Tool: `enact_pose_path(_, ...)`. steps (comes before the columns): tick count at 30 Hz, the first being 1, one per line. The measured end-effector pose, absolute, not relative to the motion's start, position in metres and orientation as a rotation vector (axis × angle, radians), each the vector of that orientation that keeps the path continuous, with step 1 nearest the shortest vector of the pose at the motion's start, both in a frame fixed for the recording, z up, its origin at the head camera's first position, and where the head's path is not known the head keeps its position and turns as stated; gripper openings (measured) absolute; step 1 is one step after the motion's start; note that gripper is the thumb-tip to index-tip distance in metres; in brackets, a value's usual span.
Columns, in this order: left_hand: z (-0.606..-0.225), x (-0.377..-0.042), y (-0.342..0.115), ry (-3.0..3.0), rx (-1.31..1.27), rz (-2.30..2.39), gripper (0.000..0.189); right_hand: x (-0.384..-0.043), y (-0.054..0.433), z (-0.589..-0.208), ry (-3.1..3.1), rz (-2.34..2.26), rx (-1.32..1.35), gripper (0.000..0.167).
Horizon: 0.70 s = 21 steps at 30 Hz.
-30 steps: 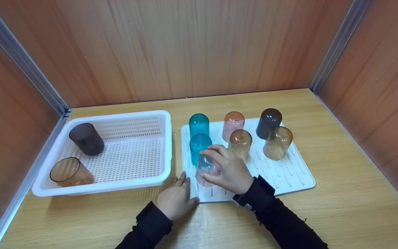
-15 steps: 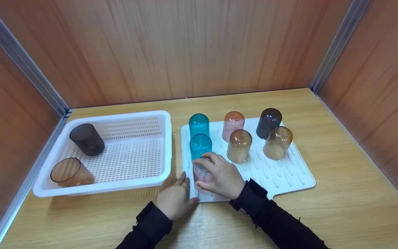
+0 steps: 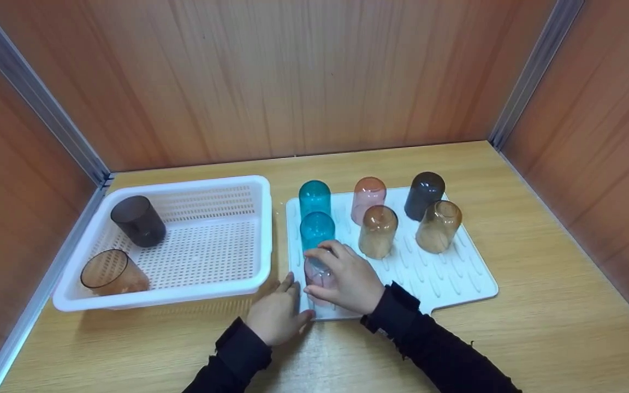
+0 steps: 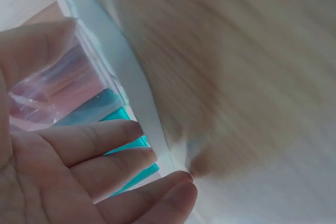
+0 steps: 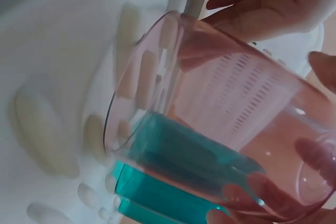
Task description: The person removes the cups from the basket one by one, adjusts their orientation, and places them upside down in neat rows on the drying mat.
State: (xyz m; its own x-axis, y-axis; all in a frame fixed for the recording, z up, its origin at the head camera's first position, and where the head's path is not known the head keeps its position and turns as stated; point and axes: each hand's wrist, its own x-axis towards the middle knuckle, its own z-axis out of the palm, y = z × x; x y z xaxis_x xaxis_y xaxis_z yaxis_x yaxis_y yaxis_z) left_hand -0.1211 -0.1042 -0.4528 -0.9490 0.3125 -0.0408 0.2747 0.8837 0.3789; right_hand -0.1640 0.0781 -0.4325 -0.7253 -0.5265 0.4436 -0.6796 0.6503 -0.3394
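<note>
In the head view my right hand (image 3: 354,278) holds a clear pink glass (image 3: 318,279) upside down at the near left corner of the white ridged drying tray (image 3: 464,286). In the right wrist view its rim is down by the tray's ridges, with fingers and thumb round the base end. My left hand (image 3: 274,317) lies with straight fingers along the tray's left edge, its fingertips at that edge in the left wrist view. Just behind the pink glass stands a teal glass (image 3: 317,228), with another teal glass (image 3: 314,195) farther back.
Inverted on the tray are a pink-orange glass (image 3: 369,200), an amber glass (image 3: 378,233), a dark glass (image 3: 425,196) and a second amber glass (image 3: 439,227). Left of it, a white basket (image 3: 167,299) holds a tilted dark glass (image 3: 138,221) and a brownish-orange glass (image 3: 115,275). Wooden panels surround the table.
Over the first half second my right hand brought the pink glass slightly nearer and down onto the tray's corner. Since then it has barely moved. My left hand stays at the tray's edge.
</note>
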Motion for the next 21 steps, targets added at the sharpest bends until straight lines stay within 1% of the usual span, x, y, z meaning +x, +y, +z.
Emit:
enact_pose_path(5,-0.438,-0.114,-0.107,2.907,0.483,0.693,0.067,-0.164,0.077,-0.430,-2.527,0.781,0.952,0.053)
enact_pose_path(13,-0.394,-0.105,-0.124,2.800,0.561,1.024,0.055,-0.162,0.073,-0.416,-2.513,0.974,0.881,0.052)
enact_pose_path(15,-0.383,-0.106,-0.131,2.795,0.556,1.117,0.050,-0.162,0.071,-0.410,-2.509,1.068,0.870,0.052)
enact_pose_path(17,-0.373,-0.109,-0.139,2.825,0.543,1.219,0.039,-0.161,0.068,-0.404,-2.505,1.166,0.868,0.054)
enact_pose_path(19,-0.364,-0.114,-0.149,2.886,0.493,1.313,0.030,-0.160,0.063,-0.397,-2.513,1.267,0.860,0.055)
enact_pose_path(21,-0.358,-0.122,-0.160,2.945,0.405,1.374,0.027,-0.159,0.058,-0.391,-2.521,1.372,0.856,0.057)
